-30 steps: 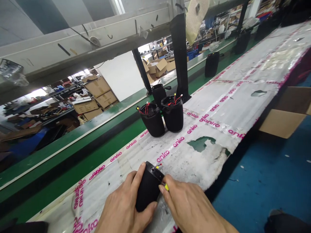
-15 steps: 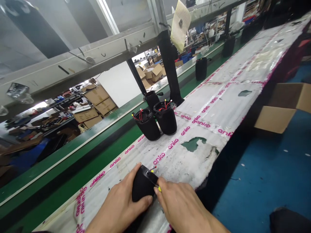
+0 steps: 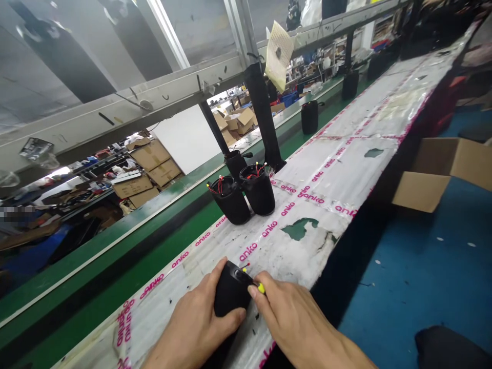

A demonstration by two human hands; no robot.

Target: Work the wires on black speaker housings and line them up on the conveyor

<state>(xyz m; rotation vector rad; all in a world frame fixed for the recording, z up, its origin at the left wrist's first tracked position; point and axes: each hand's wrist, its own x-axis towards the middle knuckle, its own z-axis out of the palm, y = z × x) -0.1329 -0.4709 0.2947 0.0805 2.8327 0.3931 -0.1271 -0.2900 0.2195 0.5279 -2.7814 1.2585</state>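
Observation:
My left hand [image 3: 203, 312] wraps round a black fabric-covered cylindrical housing [image 3: 230, 294], tilted above the bench. At its upper rim, my right hand [image 3: 286, 312] pinches a short black strap [image 3: 246, 278] between thumb and forefinger. A small bright yellow piece [image 3: 262, 288] sticks out at these fingertips; I cannot make out what it is. Tiny red and yellow wire ends show past the rim. Farther along the bench stand two similar open-topped housings, a left one [image 3: 233, 207] and a right one [image 3: 260, 196], with red wires poking out.
White wrapping with pink lettering covers the bench [image 3: 307, 177], torn in places. Alongside runs a green conveyor [image 3: 161, 225] carrying more black housings [image 3: 309, 119]. A dark post [image 3: 261, 113] rises behind the pair. An open cardboard box [image 3: 423, 189] is at the right, above the blue floor [image 3: 407, 287].
The view has shifted slightly. My right hand has moved a little up and right at the strap, and more of the yellow piece shows. My left hand keeps its hold on the housing.

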